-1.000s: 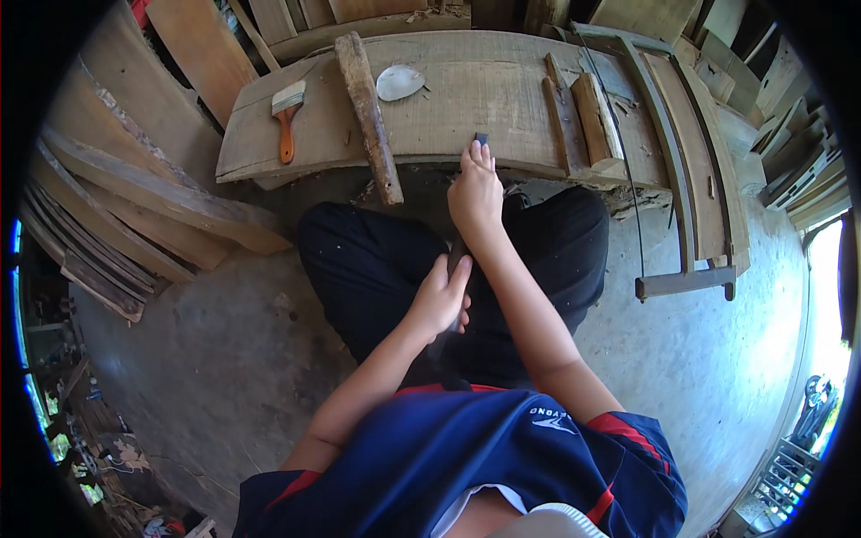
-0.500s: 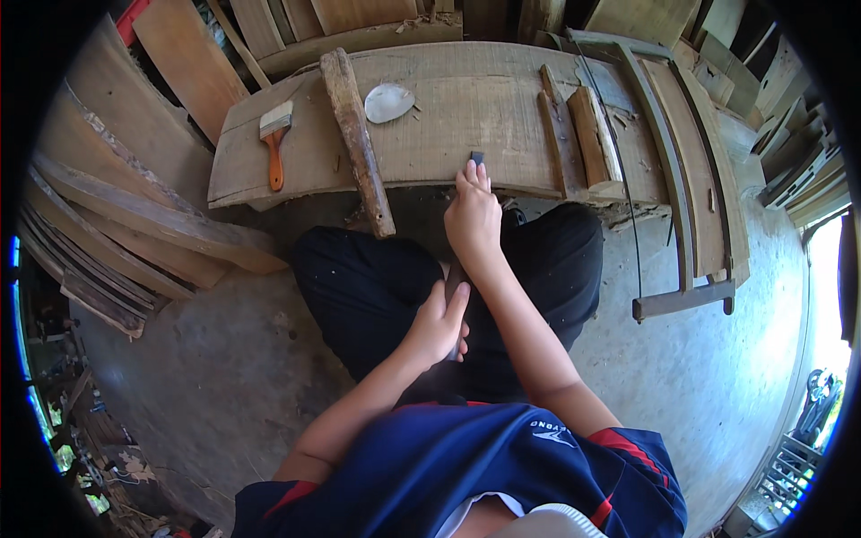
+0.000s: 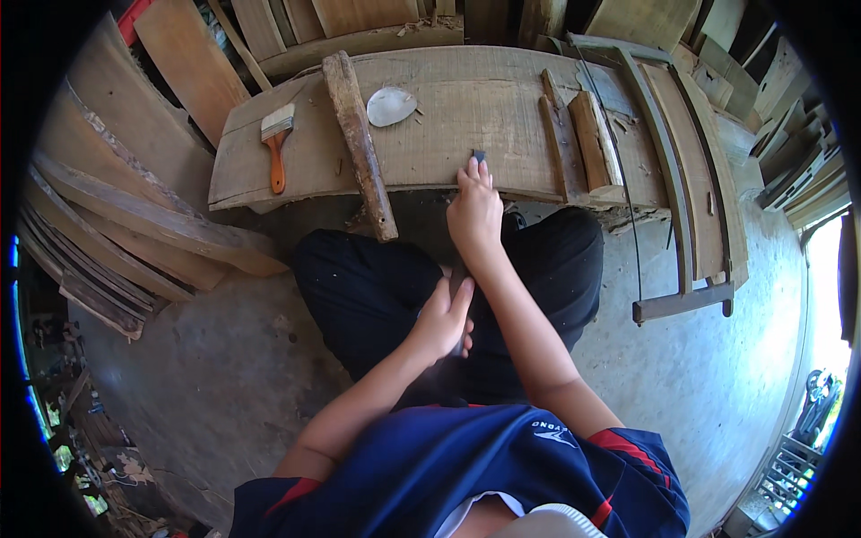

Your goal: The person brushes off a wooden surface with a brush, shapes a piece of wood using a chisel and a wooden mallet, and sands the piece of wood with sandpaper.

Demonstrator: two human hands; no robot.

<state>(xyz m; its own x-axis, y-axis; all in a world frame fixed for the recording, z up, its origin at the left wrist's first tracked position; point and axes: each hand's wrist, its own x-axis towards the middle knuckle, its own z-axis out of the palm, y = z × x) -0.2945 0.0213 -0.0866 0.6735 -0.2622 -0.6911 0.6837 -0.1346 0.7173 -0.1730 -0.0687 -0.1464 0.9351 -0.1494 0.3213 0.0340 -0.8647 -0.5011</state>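
My left hand (image 3: 446,318) is wrapped round the lower part of a long dark flat tool (image 3: 479,157), like a chisel, low over my lap. My right hand (image 3: 475,211) grips it further up, knuckles up and fingers pressed along it close to its square tip. That tip is over the wide wooden slab (image 3: 448,99), just past its near edge; whether it touches is unclear. A rough narrow timber (image 3: 355,134) lies across the slab left of my hands, with a white oval dish (image 3: 391,106) beside it. My crossed legs in dark trousers (image 3: 350,287) are beneath my arms.
An orange-handled brush (image 3: 277,152) lies on the slab's left. Short wood pieces (image 3: 592,143) and a wooden bow saw (image 3: 686,300) are at the right. Boards lean at the left (image 3: 179,251) and along the back (image 3: 359,13). The concrete floor (image 3: 197,394) surrounds me.
The view has shifted, so the bench sits lower in the picture. My hands keep their hold on the tool, whose tip is slightly further forward on the slab.
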